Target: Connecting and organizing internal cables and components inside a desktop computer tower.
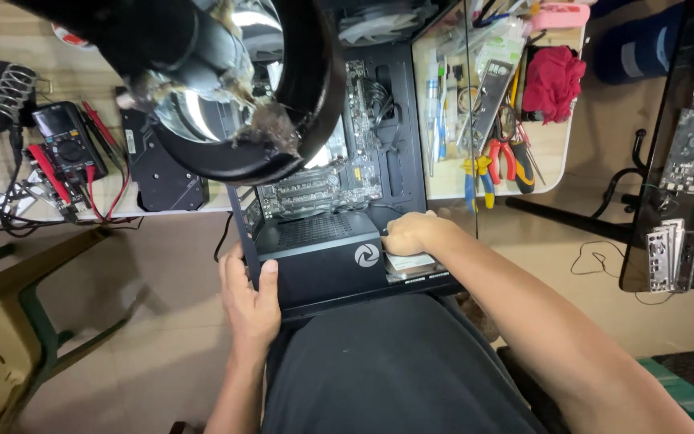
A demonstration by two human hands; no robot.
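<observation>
At frame centre, an open black computer case [339, 201] rests against a seated person's lap, a round white emblem [367, 255] on its black shroud [323, 261]. The left hand [249, 299] grips the case's lower-left corner, thumb raised; the right hand [410, 234] curls, fingers bent, over one silver drive [411, 264]. One multimeter [70, 145] lies upper left.

A black multimeter [66, 141] with red probe leads lies on the counter [82, 80] at left, beside a coiled soldering-iron stand [10, 92]. To the right, red-handled pliers [501, 161] and a crumpled red cloth [553, 80] lie on another counter [556, 153]. A pale plastic chair [2, 345] stands lower left.
</observation>
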